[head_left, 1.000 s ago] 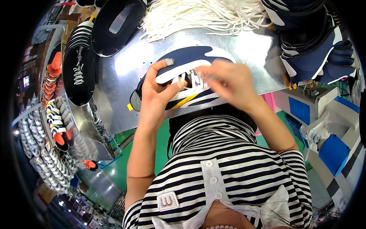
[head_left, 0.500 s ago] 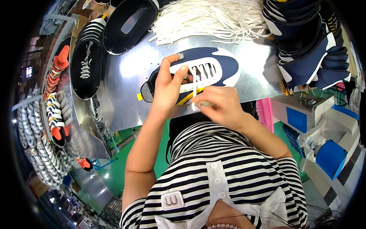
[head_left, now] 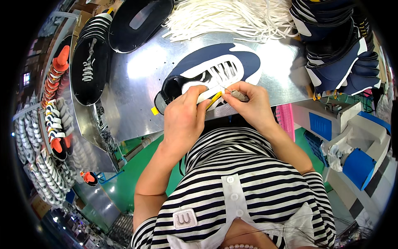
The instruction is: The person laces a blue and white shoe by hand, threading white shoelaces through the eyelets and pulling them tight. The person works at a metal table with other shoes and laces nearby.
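A navy and white shoe upper (head_left: 244, 62) lies on the metal table, its toe pointing right and its black heel with a yellow tab at the left. White lace crosses its eyelet rows in several rungs. My left hand (head_left: 184, 112) is closed on the near edge of the upper, by the collar and the yellow strip (head_left: 214, 99). With my right hand (head_left: 252, 101) I pinch a thin metal pick with a greyish wrapped handle (head_left: 239, 96). Its fine tip is at the near eyelet row; whether it passes through a hole is hidden.
A heap of loose white laces (head_left: 232, 18) lies along the table's far side. Stacked navy uppers (head_left: 344, 70) stand at the right. Black laced uppers (head_left: 89, 70) lie at the left. A pink basket (head_left: 285, 120) and a grey-blue machine (head_left: 352, 145) are at the lower right.
The lace end my right hand was pulling is no longer held out. Now the pick's tip is at the near eyelets. My left hand has shifted from inside the opening to the near edge.
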Demonstrator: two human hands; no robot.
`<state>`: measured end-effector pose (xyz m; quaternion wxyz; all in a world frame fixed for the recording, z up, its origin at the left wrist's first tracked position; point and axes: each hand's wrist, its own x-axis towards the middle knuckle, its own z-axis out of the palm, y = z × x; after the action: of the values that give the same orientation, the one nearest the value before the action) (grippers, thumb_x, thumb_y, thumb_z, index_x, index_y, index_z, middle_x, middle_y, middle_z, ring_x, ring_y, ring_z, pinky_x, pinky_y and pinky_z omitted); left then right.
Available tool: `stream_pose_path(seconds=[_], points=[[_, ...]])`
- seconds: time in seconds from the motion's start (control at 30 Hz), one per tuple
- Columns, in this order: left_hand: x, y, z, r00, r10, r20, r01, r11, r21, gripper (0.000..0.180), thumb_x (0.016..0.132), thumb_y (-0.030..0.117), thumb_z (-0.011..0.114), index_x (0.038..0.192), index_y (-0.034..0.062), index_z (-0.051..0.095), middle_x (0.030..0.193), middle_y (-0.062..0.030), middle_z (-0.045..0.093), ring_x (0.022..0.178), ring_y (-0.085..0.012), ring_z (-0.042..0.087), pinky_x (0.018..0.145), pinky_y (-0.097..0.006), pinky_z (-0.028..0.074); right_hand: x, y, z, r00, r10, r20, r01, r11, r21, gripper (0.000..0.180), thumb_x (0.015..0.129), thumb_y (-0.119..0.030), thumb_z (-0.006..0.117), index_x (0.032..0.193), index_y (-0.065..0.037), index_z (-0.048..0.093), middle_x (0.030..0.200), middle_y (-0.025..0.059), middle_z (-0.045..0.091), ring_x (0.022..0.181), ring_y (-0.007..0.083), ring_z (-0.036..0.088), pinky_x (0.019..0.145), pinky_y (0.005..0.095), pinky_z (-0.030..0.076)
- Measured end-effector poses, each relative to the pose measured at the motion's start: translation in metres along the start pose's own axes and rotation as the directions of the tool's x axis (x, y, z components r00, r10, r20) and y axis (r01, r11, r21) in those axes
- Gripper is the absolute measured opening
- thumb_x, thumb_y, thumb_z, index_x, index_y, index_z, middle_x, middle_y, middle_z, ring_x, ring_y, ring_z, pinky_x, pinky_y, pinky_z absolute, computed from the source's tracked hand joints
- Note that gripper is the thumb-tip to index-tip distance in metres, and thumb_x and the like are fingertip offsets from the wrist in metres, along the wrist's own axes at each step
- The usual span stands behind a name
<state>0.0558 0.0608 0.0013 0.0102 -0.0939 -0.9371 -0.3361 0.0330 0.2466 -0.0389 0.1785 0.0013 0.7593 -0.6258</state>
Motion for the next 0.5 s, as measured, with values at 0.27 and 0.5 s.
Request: stream_pose_path(seconds=[0.27, 0.5], points=[[0.008, 0.006, -0.009, 0.986, -0.129, 0.106, 0.140, 0.985, -0.102, 0.030, 0.088, 0.015, 0.073, 0.110, 0.0002, 0.059, 0.087, -0.0127, 0.069, 0.074, -0.0230, 0.068, 0.066, -0.033, 0.051, 0.020, -0.010, 0.008, 0.982, -0.174, -0.074, 0.181, 0.979, 0.091, 0.012, 0.088, -0.011, 0.073, 0.093, 0.000, 0.070, 0.076, -0.0003, 0.068, 0.070, 0.0024, 0.058, 0.062, 0.0204, 0.047], [0.014, -0.001, 0.010, 0.989, -0.143, -0.035, 0.144, 0.990, 0.012, 0.030, 0.084, 0.020, 0.077, 0.103, 0.0028, 0.061, 0.090, -0.0130, 0.071, 0.078, -0.0304, 0.070, 0.069, -0.035, 0.053, 0.011, -0.008, -0.002, 0.982, -0.188, -0.003, 0.186, 0.971, 0.148, 0.024, 0.093, -0.015, 0.068, 0.110, -0.003, 0.057, 0.081, 0.0048, 0.069, 0.070, 0.0069, 0.060, 0.062, 0.0243, 0.047]])
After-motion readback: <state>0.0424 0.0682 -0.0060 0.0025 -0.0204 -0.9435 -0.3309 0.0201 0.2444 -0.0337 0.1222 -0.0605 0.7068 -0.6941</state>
